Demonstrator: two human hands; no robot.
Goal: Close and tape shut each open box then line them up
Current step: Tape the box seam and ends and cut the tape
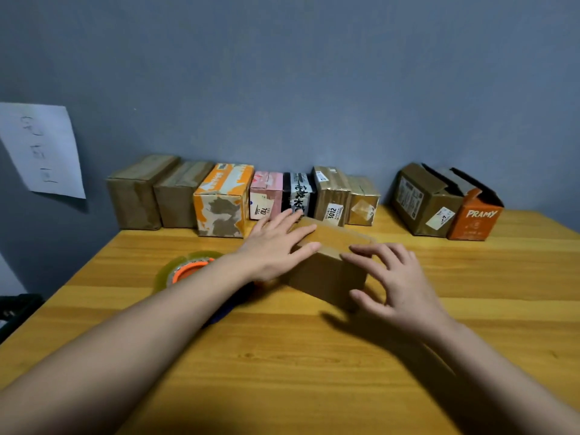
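A closed brown cardboard box [329,265] lies at an angle in the middle of the wooden table [282,356]. My left hand [276,246] lies flat against its left side and top edge, fingers straight. My right hand [398,284] hovers at the box's near right corner with spread, bent fingers; the fingertips touch the top edge. A roll of clear tape with an orange core [185,270] lies on the table to the left, partly behind my left forearm. Several closed boxes [219,202] stand in a row along the wall.
At the back right stand two boxes with open flaps, a brown one [423,202] and an orange one marked PRAMY [475,221]. A sheet of paper [44,152] hangs on the grey wall at the left. A dark object [15,309] sits beyond the table's left edge.
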